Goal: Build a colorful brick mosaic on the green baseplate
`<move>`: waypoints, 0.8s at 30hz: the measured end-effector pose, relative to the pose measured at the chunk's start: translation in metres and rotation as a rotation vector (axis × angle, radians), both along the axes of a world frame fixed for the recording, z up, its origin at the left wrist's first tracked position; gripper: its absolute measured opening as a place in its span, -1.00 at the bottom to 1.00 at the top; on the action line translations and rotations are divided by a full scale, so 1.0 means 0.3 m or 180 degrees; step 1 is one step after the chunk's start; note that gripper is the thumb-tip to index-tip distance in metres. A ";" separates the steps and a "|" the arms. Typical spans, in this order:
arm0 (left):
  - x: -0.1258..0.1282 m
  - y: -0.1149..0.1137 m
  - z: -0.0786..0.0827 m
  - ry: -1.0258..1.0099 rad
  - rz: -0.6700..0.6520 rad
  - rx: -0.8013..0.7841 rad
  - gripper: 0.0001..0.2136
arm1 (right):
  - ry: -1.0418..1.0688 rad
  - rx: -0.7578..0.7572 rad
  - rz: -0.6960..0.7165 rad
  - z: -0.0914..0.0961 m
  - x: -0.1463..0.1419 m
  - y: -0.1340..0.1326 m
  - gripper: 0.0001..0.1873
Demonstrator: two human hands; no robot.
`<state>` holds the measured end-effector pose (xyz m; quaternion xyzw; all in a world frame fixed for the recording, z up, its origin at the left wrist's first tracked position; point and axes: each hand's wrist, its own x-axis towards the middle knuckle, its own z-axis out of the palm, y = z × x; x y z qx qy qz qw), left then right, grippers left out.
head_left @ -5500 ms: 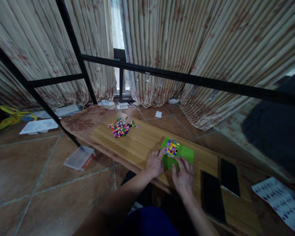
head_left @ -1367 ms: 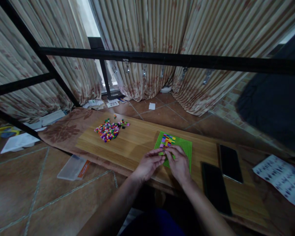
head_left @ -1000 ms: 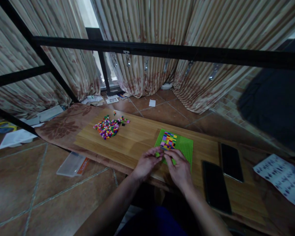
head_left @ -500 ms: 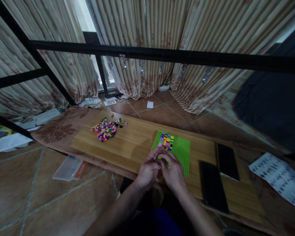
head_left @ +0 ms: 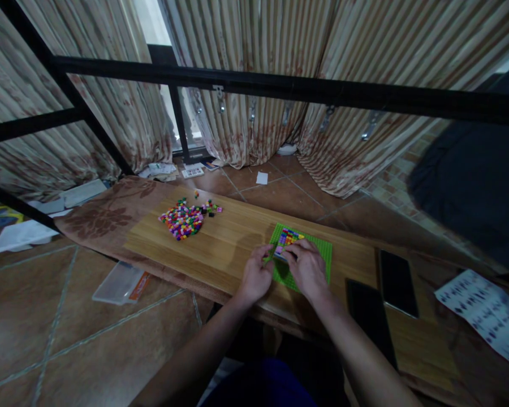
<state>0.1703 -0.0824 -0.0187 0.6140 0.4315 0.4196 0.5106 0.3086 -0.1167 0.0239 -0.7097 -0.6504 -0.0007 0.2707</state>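
A green studded baseplate (head_left: 324, 255) lies on the wooden board, with a block of multicoloured toy bricks (head_left: 287, 236) on its upper left part. My left hand (head_left: 257, 276) is at the plate's left edge, thumb and fingers curled about that edge. Over the lower part of the brick block, my right hand (head_left: 309, 270) has its thumb and fingers pinched together, pointing down at the bricks. Whatever lies between those fingertips is hidden. To the left, a heap of small loose bricks (head_left: 181, 221) is spread on the board.
Two dark phone-like slabs (head_left: 398, 282) lie on the right of the wooden board (head_left: 224, 249). A printed sheet (head_left: 483, 311) is at the far right. On the floor at left is a clear plastic lid (head_left: 116, 282). A black metal rail (head_left: 254, 80) crosses in front of the curtains.
My hands have come apart. The left moved to the baseplate's left edge, and the right moved up over the brick block. The view has shifted slightly.
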 end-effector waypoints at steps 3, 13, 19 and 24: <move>0.008 -0.003 0.010 0.0196 -0.0193 0.0396 -0.61 | -0.0107 -0.0050 -0.0135 0.004 -0.008 0.000 -0.80; 0.006 -0.020 0.015 0.0479 -0.0335 0.0810 -0.56 | -0.1017 -0.0982 0.0007 0.092 -0.017 0.042 -0.73; 0.004 -0.024 0.022 0.0559 -0.0347 0.0824 -0.55 | -0.1325 -0.1454 -0.0049 0.152 -0.032 0.074 -0.70; 0.003 -0.024 0.021 0.0603 -0.0397 0.0856 -0.54 | -0.1367 -0.1530 0.0026 0.158 -0.029 0.086 -0.74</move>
